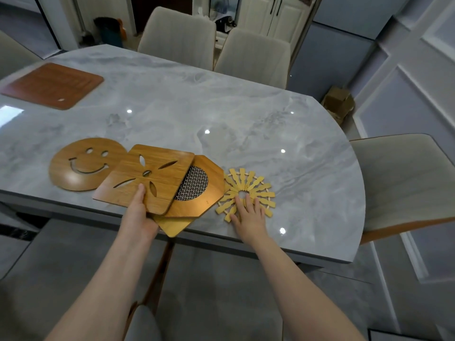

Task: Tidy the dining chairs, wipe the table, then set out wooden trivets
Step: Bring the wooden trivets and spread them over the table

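From the head view, a fanned stack of brown wooden trivets point(147, 178) is pinched at the near tabletop point(246, 124) edge by the left hand point(139, 212). The right hand point(248, 215) lies spread on a yellow slatted sunburst trivet point(247, 190) — it is best slid rightward, kept flat, clear of the stack.

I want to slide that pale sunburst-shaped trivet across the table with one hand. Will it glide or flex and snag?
The sunburst trivet looks assembled from separate slats strung in a ring, so it may flex slightly rather than move as one stiff board. The table is glossy, so it probably glides easily. The right hand lies flat on it; gentle downward pressure should keep it together.
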